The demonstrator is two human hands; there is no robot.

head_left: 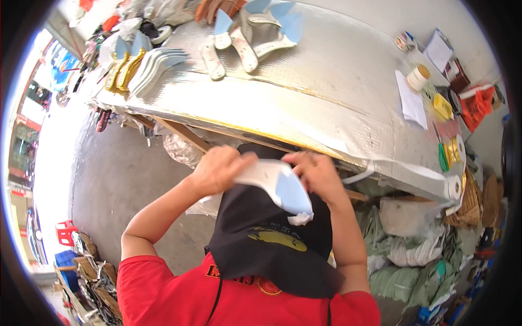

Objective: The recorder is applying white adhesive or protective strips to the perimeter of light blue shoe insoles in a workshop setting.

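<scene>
A white shoe insole [266, 174] with a light blue toe part is held in front of my black apron. My left hand [220, 169] is closed round its heel end, slightly blurred. My right hand [316, 173] pinches at its other edge, beside the blue part; the fingertips are partly hidden. A crumpled white bit [300, 219] hangs at the toe tip. White tape [405, 164] runs from a roll [452, 187] along the table edge toward my right wrist, where I lose sight of its end.
The silver-covered table [337, 81] spans the front. Several loose insoles [244, 50] lie on it, with stacked white insoles [157, 68] and gold-edged ones [128, 68] at left. Paper [411, 100], a thread spool [417, 77] and green-handled scissors [443, 157] are at right. Green sacks [402, 261] sit below.
</scene>
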